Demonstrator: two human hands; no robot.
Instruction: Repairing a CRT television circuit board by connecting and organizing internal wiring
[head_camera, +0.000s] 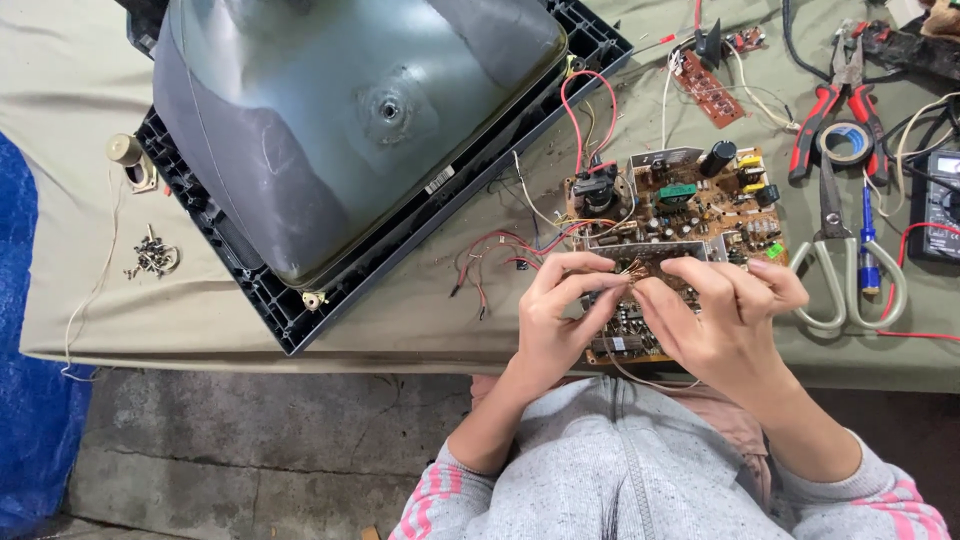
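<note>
Two hands are in view, the left hand (555, 310) and the right hand (725, 310). There are two brown circuit boards: a large circuit board (670, 215) near the centre and a small circuit board (708, 88) at about one o'clock. One picture tube (350, 120), one pair of scissors (848, 260), one pair of red-handled pliers (845, 95), one roll of tape (845, 143), one small speaker (132, 160), and one heap of screws (152, 258) at nine o'clock.

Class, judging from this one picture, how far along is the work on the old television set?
Done: picture tube lies face down, circuit board out, screws piled. In hand: left hand and right hand pinch wires at the board's near edge. Left: red wires join board and tube.
</note>
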